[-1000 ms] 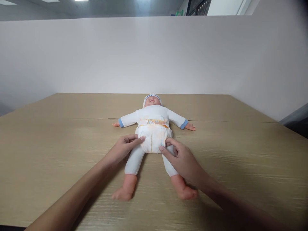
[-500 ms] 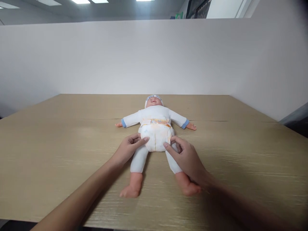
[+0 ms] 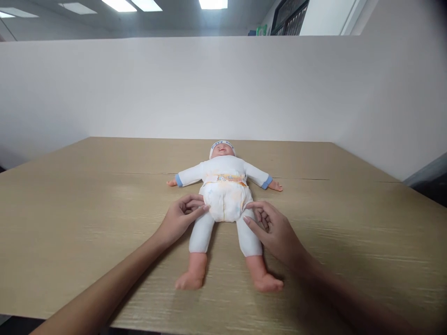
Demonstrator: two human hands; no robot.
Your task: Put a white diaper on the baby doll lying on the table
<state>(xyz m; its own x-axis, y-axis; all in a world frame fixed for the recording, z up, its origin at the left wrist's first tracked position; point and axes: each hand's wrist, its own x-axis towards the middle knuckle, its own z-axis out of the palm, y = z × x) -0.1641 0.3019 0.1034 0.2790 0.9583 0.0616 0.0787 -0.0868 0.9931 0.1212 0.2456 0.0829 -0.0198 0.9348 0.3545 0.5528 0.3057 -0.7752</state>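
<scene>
Diaper (image 3: 226, 204) on the baby doll (image 3: 223, 204) sits between both hands at the middle of the wooden table (image 3: 87, 209). At its left edge the left hand (image 3: 179, 218) has thumb and fingers curled loosely, tips touching the hip fold, not clamped. On the other side the right hand (image 3: 275, 230) rests with fingers bent and slightly spread beside the doll's thigh. A white partition wall (image 3: 139, 88) stands beyond the table.
</scene>
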